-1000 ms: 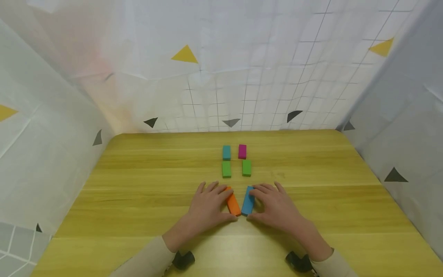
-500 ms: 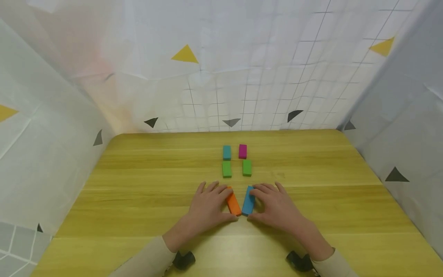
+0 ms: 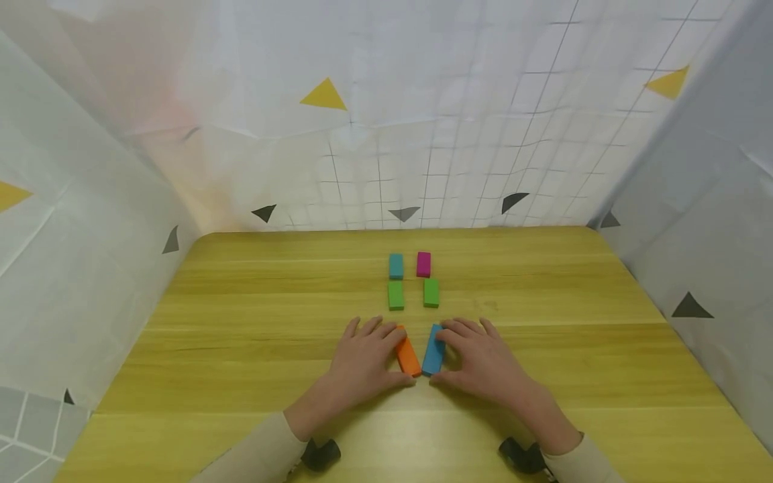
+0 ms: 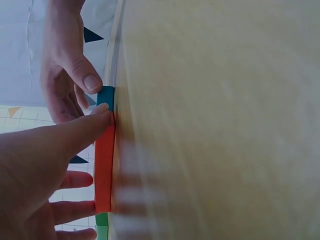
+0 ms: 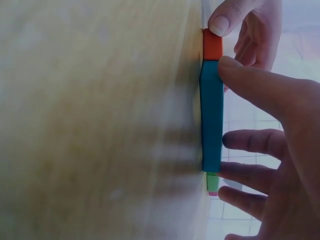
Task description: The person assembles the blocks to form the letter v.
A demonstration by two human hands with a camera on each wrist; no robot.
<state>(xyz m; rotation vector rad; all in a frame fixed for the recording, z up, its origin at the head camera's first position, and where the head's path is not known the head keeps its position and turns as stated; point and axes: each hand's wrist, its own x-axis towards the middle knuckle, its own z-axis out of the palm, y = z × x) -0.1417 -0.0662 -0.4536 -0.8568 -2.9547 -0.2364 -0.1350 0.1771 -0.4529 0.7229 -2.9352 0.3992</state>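
Though both slim oblongs, orange block [image 3: 409,357] in left hand [image 3: 362,357], blue block [image 3: 433,355] in right hand [image 3: 483,353], pinch-fashion.

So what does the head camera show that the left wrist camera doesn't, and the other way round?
Only the head view shows the magenta block and the sleeves. Only the left wrist view shows the long outer side of the orange block. Both show that block, the blue block, a green block, the left hand and the right hand.
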